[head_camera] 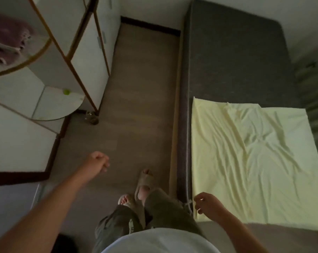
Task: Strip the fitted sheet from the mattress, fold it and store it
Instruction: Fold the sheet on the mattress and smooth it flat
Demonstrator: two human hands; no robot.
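Observation:
The pale yellow fitted sheet [253,157] lies folded into a wrinkled flat rectangle on the bare grey mattress [234,57], covering its near half. My right hand [208,202] hovers at the sheet's near left corner by the mattress edge. Its fingers are curled and apart, the fingertips are at the sheet's edge, and no cloth is lifted. My left hand [98,161] reaches out over the floor, away from the bed, curled into a loose fist with nothing in it.
A strip of brown floor [140,92] runs between the bed and white cabinets [92,57] on the left. A gold-framed rack [70,52] with a round shelf stands near them. My slippered feet [141,187] stand beside the mattress.

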